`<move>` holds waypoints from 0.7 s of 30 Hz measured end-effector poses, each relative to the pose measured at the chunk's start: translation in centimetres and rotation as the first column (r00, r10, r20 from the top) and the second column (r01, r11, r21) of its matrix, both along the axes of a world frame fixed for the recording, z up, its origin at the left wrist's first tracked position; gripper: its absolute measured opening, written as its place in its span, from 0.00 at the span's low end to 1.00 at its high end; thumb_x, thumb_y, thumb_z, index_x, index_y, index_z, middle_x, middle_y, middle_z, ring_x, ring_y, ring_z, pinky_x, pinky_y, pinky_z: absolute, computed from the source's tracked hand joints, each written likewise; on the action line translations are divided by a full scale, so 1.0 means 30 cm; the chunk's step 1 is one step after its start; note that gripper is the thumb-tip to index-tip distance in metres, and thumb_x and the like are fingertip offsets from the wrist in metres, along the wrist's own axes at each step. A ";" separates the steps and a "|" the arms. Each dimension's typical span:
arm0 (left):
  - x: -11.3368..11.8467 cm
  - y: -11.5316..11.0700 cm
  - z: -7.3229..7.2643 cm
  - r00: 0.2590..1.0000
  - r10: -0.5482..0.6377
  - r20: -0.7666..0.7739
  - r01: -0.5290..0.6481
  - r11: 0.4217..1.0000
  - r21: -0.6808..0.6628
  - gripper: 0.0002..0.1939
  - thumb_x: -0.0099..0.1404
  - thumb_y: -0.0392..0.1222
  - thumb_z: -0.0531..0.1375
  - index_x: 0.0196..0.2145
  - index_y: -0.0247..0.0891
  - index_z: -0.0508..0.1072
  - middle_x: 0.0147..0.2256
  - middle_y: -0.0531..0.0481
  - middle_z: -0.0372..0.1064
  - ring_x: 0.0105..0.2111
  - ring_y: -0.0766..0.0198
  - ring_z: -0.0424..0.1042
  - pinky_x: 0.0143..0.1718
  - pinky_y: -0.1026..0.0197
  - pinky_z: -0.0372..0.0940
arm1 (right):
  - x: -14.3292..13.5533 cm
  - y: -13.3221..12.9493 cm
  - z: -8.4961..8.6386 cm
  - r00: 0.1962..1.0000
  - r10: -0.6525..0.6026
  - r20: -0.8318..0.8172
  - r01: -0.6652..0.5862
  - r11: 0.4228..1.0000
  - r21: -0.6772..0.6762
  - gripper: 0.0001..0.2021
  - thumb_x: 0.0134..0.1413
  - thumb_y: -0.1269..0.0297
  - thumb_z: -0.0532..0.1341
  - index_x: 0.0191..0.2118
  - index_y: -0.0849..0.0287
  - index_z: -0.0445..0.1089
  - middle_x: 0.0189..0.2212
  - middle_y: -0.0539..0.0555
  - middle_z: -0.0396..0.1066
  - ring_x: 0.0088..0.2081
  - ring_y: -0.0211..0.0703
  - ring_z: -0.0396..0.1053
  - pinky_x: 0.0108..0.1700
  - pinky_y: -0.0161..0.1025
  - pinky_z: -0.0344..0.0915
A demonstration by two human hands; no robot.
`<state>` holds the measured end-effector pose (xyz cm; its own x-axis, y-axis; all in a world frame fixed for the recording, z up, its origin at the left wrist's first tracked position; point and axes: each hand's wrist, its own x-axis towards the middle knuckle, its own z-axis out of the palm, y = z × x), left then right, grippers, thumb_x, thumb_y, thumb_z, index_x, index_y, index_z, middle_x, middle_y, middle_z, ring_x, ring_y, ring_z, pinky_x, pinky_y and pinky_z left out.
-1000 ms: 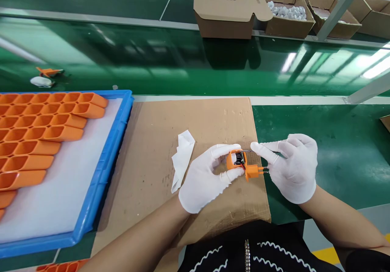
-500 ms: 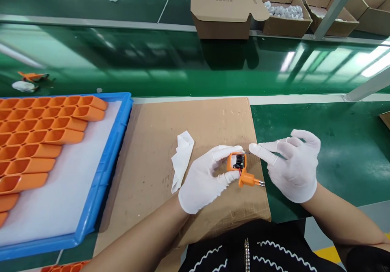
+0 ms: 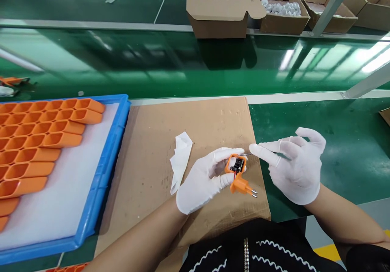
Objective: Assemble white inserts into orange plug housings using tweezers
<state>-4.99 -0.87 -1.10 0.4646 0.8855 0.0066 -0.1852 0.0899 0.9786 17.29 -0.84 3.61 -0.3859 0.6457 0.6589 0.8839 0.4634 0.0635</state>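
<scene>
Head view: gloved left hand (image 3: 203, 182) pinches orange plastic shell (image 3: 235, 164); right hand (image 3: 297, 166) grips thin metal tweezers (image 3: 246, 154).

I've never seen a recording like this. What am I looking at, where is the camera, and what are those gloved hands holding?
The camera sits on a person's head, looking down at their own white-gloved hands; no machine is involved. The left hand pinches a small orange plug housing with a circuit board inside; its two-pin plug piece dangles on wires. The right hand holds a thin metal tool at the housing. Below lies a cardboard sheet with a crumpled white paper. A blue tray holds rows of orange shells.
</scene>
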 end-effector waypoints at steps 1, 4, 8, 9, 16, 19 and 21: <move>0.000 -0.001 -0.002 0.999 -0.027 0.041 0.028 0.999 -0.031 0.23 0.63 0.52 0.69 0.54 0.47 0.77 0.46 0.41 0.77 0.41 0.55 0.79 0.44 0.53 0.75 | -0.003 0.000 0.001 1.000 -0.009 -0.010 0.009 1.000 0.003 0.20 0.58 0.76 0.62 0.45 0.37 0.75 0.20 0.37 0.72 0.24 0.32 0.65 0.53 0.42 0.56; 0.002 -0.005 -0.001 0.990 -0.075 0.121 0.086 0.992 -0.087 0.22 0.63 0.52 0.68 0.54 0.50 0.78 0.43 0.43 0.77 0.38 0.57 0.78 0.42 0.53 0.75 | -0.010 -0.003 0.003 1.000 0.016 -0.010 -0.016 0.999 -0.031 0.15 0.59 0.74 0.64 0.40 0.39 0.76 0.22 0.36 0.74 0.25 0.33 0.65 0.54 0.43 0.56; 0.005 -0.005 0.016 0.993 -0.097 0.060 0.103 0.990 -0.101 0.21 0.64 0.52 0.68 0.54 0.50 0.78 0.43 0.42 0.77 0.38 0.55 0.78 0.42 0.52 0.74 | -0.015 -0.013 0.005 0.999 0.034 -0.012 -0.035 0.997 -0.069 0.14 0.59 0.74 0.64 0.40 0.42 0.76 0.23 0.36 0.75 0.26 0.32 0.64 0.55 0.43 0.54; 0.006 -0.004 0.021 0.994 -0.103 0.033 0.106 0.989 -0.101 0.20 0.64 0.51 0.68 0.53 0.49 0.79 0.43 0.43 0.77 0.38 0.55 0.77 0.42 0.53 0.74 | -0.016 -0.016 0.005 0.999 0.031 -0.014 -0.032 0.997 -0.069 0.13 0.59 0.74 0.64 0.40 0.42 0.76 0.23 0.36 0.75 0.26 0.31 0.64 0.56 0.43 0.54; 0.001 0.004 0.025 0.991 -0.133 -0.003 0.132 0.988 -0.078 0.22 0.63 0.56 0.67 0.50 0.45 0.80 0.39 0.43 0.76 0.35 0.59 0.73 0.39 0.57 0.72 | -0.013 -0.014 -0.005 0.990 0.126 -0.060 -0.130 0.989 -0.068 0.18 0.58 0.76 0.61 0.42 0.39 0.76 0.29 0.33 0.77 0.28 0.30 0.67 0.65 0.39 0.47; 0.000 0.003 0.020 0.993 -0.119 0.011 0.119 0.992 -0.044 0.24 0.63 0.57 0.67 0.52 0.43 0.79 0.42 0.41 0.75 0.36 0.59 0.73 0.43 0.55 0.71 | -0.011 -0.005 -0.018 0.993 0.085 -0.086 -0.082 0.996 0.034 0.19 0.59 0.75 0.59 0.44 0.37 0.74 0.24 0.32 0.73 0.24 0.31 0.61 0.67 0.37 0.48; 0.001 0.004 0.021 0.993 -0.120 0.016 0.121 0.992 -0.038 0.23 0.63 0.56 0.67 0.52 0.43 0.80 0.42 0.41 0.74 0.36 0.60 0.72 0.43 0.55 0.71 | -0.013 -0.003 -0.023 0.994 0.071 -0.081 -0.069 0.997 0.031 0.19 0.58 0.75 0.59 0.45 0.38 0.74 0.23 0.32 0.72 0.25 0.32 0.61 0.67 0.37 0.47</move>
<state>-4.95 -0.76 -0.45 0.5679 0.8228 -0.0193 -0.1845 0.1501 0.9713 16.90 -0.93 2.93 -0.3735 0.5996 0.7077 0.8522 0.5232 0.0065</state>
